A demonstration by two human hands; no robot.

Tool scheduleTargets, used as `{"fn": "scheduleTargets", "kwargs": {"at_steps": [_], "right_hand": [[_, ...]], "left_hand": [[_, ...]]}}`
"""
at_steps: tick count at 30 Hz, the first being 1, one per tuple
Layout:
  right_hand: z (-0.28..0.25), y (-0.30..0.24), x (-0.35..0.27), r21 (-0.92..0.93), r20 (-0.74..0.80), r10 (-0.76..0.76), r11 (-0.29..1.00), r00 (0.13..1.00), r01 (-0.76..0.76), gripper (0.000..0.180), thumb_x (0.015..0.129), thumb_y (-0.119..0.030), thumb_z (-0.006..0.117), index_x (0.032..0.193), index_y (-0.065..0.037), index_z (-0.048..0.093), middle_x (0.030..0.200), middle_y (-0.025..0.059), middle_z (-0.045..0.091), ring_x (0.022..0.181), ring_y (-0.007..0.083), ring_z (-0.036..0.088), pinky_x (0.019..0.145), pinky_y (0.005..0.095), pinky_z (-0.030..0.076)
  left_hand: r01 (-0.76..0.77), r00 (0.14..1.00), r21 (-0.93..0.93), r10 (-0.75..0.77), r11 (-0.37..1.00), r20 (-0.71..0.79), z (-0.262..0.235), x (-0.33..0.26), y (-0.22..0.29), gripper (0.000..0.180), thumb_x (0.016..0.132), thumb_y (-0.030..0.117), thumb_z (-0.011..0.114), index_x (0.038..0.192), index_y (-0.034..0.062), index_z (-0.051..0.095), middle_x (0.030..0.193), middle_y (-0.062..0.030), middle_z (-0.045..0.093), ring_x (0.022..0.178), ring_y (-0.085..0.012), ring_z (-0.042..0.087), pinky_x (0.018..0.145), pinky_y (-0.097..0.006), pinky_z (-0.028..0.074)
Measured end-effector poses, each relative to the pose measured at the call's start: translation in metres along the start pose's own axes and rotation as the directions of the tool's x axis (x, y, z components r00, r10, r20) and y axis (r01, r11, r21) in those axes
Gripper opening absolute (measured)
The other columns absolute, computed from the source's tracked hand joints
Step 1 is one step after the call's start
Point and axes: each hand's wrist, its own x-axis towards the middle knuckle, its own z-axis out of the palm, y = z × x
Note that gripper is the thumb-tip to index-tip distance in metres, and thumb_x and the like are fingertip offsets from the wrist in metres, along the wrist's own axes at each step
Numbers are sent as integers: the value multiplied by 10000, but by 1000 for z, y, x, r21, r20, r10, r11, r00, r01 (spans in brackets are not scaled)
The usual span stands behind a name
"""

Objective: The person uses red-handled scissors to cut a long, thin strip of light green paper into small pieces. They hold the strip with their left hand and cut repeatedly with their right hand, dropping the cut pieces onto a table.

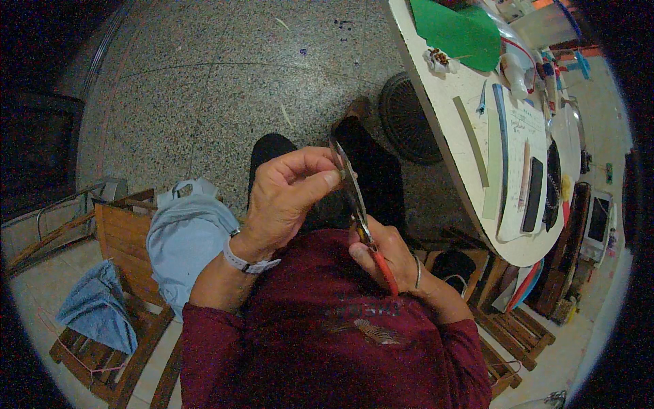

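Note:
In front of my maroon shirt, my right hand (394, 253) is closed around the red handle of a pair of scissors (351, 185). Their long metal blades point up and away from me, and whether they are parted I cannot tell. My left hand (283, 198) has its thumb and forefinger pinched together right against the blades. Whatever is between those fingertips is too small and hidden to make out. A white-banded watch (251, 262) is on my left wrist.
At right, a cream table (443, 109) bears a green sheet (460, 34), narrow strips (473, 140), a notepad (516, 211) and a black oblong object (533, 194). A round dark stool (411, 119) stands beside it. A pale blue backpack (191, 235) rests on a wooden chair (119, 235) at left.

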Motion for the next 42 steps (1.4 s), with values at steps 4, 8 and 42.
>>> {"fn": "scheduleTargets", "kwargs": {"at_steps": [4, 8, 42], "right_hand": [[1, 0, 0, 13, -10, 5, 1000, 1000, -5, 305, 870, -293, 603, 865, -25, 456, 641, 151, 543, 577, 324, 580, 543, 410, 447], [1, -1, 0, -10, -11, 27, 1000, 1000, -27, 299, 869, -285, 601, 865, -23, 456, 638, 153, 544, 577, 321, 582, 539, 410, 446], [0, -1, 0, -6, 4, 5, 1000, 1000, -5, 285, 867, -256, 605, 864, -21, 443, 657, 179, 550, 614, 387, 589, 542, 434, 445]], "left_hand": [[67, 996, -124, -73, 990, -45, 5, -2, 3, 70, 851, 10, 579, 907, -32, 577, 1046, -119, 562, 982, -257, 605, 931, -432, 496], [63, 995, -116, -72, 991, -74, 7, -5, -1, 59, 853, 2, 570, 901, -32, 574, 1041, -115, 560, 985, -258, 604, 939, -439, 485], [76, 996, -162, -84, 984, -38, 5, 0, 4, 89, 849, 16, 575, 912, -46, 587, 1042, -130, 566, 993, -242, 597, 948, -439, 481]]}}
